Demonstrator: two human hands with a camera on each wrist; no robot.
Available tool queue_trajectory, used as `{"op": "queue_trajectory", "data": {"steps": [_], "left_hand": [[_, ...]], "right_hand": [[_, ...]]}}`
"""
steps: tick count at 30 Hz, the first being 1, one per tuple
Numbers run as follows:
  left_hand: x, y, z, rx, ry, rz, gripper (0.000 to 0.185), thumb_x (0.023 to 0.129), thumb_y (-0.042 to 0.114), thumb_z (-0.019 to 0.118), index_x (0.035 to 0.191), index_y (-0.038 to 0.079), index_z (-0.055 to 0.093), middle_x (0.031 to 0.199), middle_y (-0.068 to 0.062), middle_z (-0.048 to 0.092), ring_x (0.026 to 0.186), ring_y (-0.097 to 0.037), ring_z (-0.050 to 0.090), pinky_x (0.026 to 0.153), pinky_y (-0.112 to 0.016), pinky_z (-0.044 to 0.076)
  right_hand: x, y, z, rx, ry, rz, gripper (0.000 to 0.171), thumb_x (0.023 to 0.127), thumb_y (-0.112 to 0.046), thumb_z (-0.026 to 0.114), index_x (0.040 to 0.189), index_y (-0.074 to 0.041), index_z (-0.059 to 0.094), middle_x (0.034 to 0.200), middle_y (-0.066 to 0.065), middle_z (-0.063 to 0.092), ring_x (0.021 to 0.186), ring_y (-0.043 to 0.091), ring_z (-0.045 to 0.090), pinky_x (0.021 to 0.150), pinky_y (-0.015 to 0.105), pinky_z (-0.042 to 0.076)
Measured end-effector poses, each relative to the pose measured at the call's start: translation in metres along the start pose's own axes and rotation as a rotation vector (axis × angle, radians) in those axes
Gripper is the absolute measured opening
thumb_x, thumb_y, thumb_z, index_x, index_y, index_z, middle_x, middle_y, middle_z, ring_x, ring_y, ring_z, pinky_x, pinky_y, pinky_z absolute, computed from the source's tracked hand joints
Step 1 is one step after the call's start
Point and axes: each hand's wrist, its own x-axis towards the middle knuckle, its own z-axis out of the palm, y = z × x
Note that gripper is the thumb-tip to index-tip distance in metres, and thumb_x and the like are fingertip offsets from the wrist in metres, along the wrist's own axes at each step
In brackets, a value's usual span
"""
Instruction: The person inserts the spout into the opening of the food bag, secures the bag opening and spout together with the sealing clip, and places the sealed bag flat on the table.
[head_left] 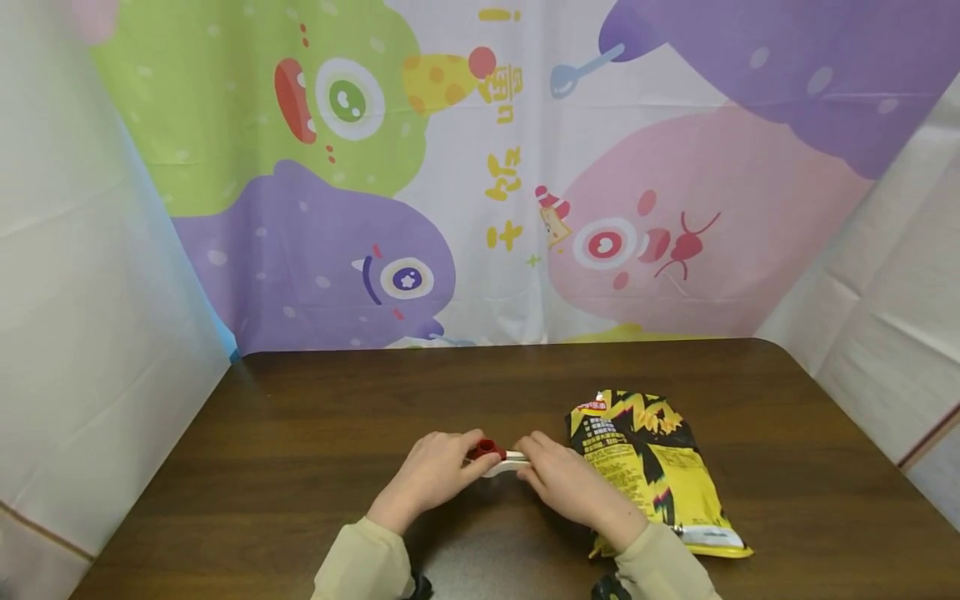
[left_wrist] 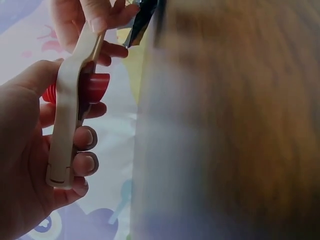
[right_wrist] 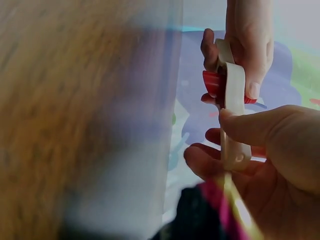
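A long white bag clip (head_left: 504, 464) with a red round spout (head_left: 486, 450) is held between my two hands above the brown table. My left hand (head_left: 438, 469) grips one end, its thumb by the red part and its fingers curled round the white body (left_wrist: 65, 115). At the other end my right hand (head_left: 562, 477) pinches the clip between thumb and fingers. The right wrist view shows the white bar (right_wrist: 235, 95) edge-on, with the red spout (right_wrist: 214, 84) sticking out of its side. Just right of my right hand lies a yellow and black snack bag (head_left: 686, 483).
The dark wooden table (head_left: 337, 400) spreads around both hands. A cloth (head_left: 495, 292) printed with cartoon monsters hangs at its far edge, and pale cloth walls (head_left: 97, 292) stand at the sides. My right forearm overlaps the bag's lower left.
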Motion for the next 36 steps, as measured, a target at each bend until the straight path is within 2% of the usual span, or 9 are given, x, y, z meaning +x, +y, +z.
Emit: {"op": "queue_trajectory", "data": {"steps": [4, 9, 20, 27, 30, 36], "left_hand": [[-0.0004, -0.0019, 0.0001, 0.014, 0.025, -0.027, 0.032, 0.088, 0.05, 0.05, 0.075, 0.021, 0.053, 0.055, 0.014, 0.043, 0.048, -0.005, 0.04, 0.048, -0.022, 0.031], [-0.0005, -0.0027, 0.0004, -0.007, 0.011, -0.058, 0.032, 0.089, 0.047, 0.051, 0.076, 0.019, 0.053, 0.056, 0.012, 0.043, 0.049, -0.006, 0.039, 0.049, -0.022, 0.031], [0.0002, -0.0035, 0.0009, -0.043, -0.002, -0.063, 0.023, 0.088, 0.038, 0.055, 0.079, 0.017, 0.056, 0.066, 0.01, 0.051, 0.055, -0.006, 0.046, 0.055, -0.023, 0.037], [0.0004, -0.0028, 0.0018, -0.039, 0.008, -0.046, 0.022, 0.088, 0.037, 0.057, 0.079, 0.017, 0.056, 0.067, 0.01, 0.053, 0.056, -0.005, 0.047, 0.056, -0.022, 0.039], [0.0001, -0.0022, 0.0017, -0.073, -0.014, -0.049, 0.021, 0.088, 0.036, 0.057, 0.08, 0.017, 0.057, 0.068, 0.01, 0.054, 0.058, -0.005, 0.048, 0.057, -0.022, 0.04], [0.0003, -0.0003, 0.0011, -0.177, -0.082, -0.03, 0.021, 0.089, 0.036, 0.055, 0.093, 0.017, 0.062, 0.079, 0.01, 0.061, 0.067, -0.002, 0.053, 0.063, -0.022, 0.045]], "right_hand": [[0.0007, 0.0007, -0.0013, -0.007, -0.003, 0.045, 0.02, 0.087, -0.019, 0.06, 0.103, -0.009, 0.055, 0.086, -0.003, 0.053, 0.066, 0.01, 0.047, 0.06, 0.026, 0.044], [0.0021, 0.0015, -0.0029, -0.015, -0.001, 0.087, 0.019, 0.087, -0.023, 0.061, 0.101, -0.011, 0.056, 0.081, -0.005, 0.055, 0.061, 0.008, 0.045, 0.056, 0.023, 0.04], [0.0027, 0.003, -0.004, -0.052, 0.033, 0.051, 0.02, 0.085, -0.025, 0.063, 0.098, -0.01, 0.059, 0.073, -0.006, 0.058, 0.056, 0.005, 0.044, 0.053, 0.021, 0.039], [0.0012, 0.0018, -0.0059, -0.051, 0.022, 0.032, 0.027, 0.082, -0.026, 0.066, 0.102, -0.009, 0.059, 0.07, -0.006, 0.058, 0.055, 0.004, 0.045, 0.052, 0.02, 0.038], [0.0009, 0.0008, -0.0066, -0.041, 0.016, 0.026, 0.03, 0.081, -0.026, 0.068, 0.103, -0.009, 0.059, 0.07, -0.007, 0.058, 0.055, 0.003, 0.046, 0.051, 0.02, 0.038], [0.0011, 0.0012, -0.0067, -0.039, 0.021, 0.032, 0.031, 0.08, -0.027, 0.068, 0.104, -0.009, 0.059, 0.071, -0.008, 0.056, 0.055, 0.003, 0.045, 0.051, 0.019, 0.037]]}}
